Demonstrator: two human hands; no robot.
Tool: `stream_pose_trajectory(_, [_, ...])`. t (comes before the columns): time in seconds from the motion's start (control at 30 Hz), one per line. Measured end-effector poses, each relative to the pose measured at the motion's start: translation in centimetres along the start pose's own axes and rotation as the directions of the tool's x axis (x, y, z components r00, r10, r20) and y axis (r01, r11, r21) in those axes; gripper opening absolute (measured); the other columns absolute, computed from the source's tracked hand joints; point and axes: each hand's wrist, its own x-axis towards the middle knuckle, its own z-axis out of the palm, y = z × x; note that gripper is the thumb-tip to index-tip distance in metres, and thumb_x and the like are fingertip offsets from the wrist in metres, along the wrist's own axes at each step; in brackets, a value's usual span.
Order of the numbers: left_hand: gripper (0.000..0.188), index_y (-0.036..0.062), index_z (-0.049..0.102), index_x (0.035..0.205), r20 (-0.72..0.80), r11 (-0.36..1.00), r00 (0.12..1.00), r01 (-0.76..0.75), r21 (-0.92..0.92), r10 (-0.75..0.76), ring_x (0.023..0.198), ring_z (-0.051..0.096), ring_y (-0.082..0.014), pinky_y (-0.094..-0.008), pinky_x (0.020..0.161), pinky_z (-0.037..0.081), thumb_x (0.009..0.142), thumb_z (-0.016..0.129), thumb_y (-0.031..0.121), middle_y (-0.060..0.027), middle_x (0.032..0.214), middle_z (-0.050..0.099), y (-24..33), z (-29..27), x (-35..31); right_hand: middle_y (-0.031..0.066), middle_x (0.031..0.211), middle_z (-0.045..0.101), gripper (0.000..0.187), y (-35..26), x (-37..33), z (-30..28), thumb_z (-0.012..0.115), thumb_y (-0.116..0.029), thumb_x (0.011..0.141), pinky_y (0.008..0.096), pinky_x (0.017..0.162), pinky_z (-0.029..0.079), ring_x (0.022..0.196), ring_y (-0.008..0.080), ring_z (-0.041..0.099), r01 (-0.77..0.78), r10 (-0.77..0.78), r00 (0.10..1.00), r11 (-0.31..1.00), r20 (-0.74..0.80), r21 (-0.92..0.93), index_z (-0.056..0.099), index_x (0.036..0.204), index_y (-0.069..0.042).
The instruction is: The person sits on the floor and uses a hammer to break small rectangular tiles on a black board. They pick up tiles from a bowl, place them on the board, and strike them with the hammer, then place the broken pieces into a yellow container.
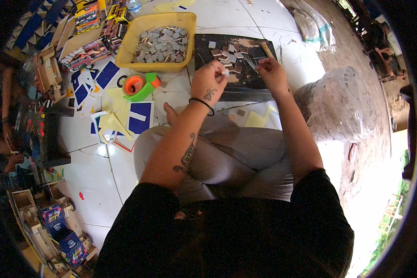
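Observation:
In front of me stands a low black board [259,95] with small grey and brown square pieces [229,53] scattered on it. My left hand [208,81] is above its near left part, fingers pinched on a small whitish piece [225,72]. Over the board's right side my right hand [273,76] has its thumb and fingertips pressed together; what they hold is too small to make out. Thin wire-like strands [250,61] lie just left of those fingertips. A tan stick-like piece [267,49] rests beyond the right hand.
A yellow basin [125,55] full of grey square pieces stands beyond the board's left side. Nearer are a green and orange tape dispenser [146,88] and paper scraps [111,120]. A plastic-wrapped bundle [340,104] sits right; wooden toy vehicles [46,222] lie lower left.

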Motion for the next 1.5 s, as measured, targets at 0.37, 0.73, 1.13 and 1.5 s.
stream_pose_trajectory(0.37, [0.012, 0.0136, 0.066, 0.083, 0.102, 0.958, 0.981, -0.184, 0.219, 0.166, 0.08, 0.056, -0.0233, -0.0386, 0.073, 0.04, 0.072, 0.07, 0.016, -0.0019, 0.071, 0.063, -1.1, 2.3, 0.5, 0.002, 0.088, 0.062, 0.011, -1.6, -1.6, 2.2, 0.059, -0.006, 0.087, 0.022, 0.071, 0.045, 0.081, 0.0084, 0.057, 0.114, -0.145, 0.987, 0.933, 0.067, 0.342, 0.058, 0.097, -0.002])
stream_pose_trajectory(0.73, [0.013, 0.0118, 0.067, 0.077, 0.162, 0.963, 0.984, -0.111, 0.247, 0.072, 0.081, 0.058, -0.0218, -0.0396, 0.074, 0.038, 0.071, 0.073, 0.022, -0.0023, 0.073, 0.066, -1.1, 2.0, 0.8, 0.0012, 0.076, 0.063, 0.008, -2.9, -2.4, 3.1, 0.065, -0.005, 0.083, 0.0217, 0.063, 0.046, 0.069, 0.0051, 0.056, 0.274, -0.281, 0.959, 0.954, 0.044, 0.125, 0.059, 0.087, -0.001])
stream_pose_trajectory(1.13, [0.014, 0.0122, 0.067, 0.081, 0.173, 0.946, 0.98, -0.147, 0.288, 0.099, 0.084, 0.057, -0.0212, -0.0399, 0.074, 0.039, 0.07, 0.072, 0.021, -0.0001, 0.073, 0.066, -0.9, 1.9, 0.9, 0.016, 0.078, 0.066, 0.012, -3.1, -2.5, 3.3, 0.07, -0.009, 0.075, 0.0336, 0.06, 0.05, 0.065, 0.0281, 0.065, 0.32, -0.32, 0.947, 0.947, 0.022, 0.032, 0.063, 0.082, -0.002])
stream_pose_trajectory(1.5, [0.014, 0.0102, 0.067, 0.079, 0.131, 0.956, 0.98, -0.175, 0.236, 0.147, 0.081, 0.059, -0.0237, -0.0401, 0.073, 0.042, 0.069, 0.072, 0.018, -0.0039, 0.074, 0.066, -1.1, 2.0, 0.9, 0.0172, 0.079, 0.065, 0.011, -3.7, -2.6, 3.2, 0.067, -0.008, 0.075, 0.0365, 0.062, 0.051, 0.07, 0.0335, 0.064, 0.44, -0.438, 0.897, 0.896, 0.052, -0.052, 0.063, 0.083, -0.001])
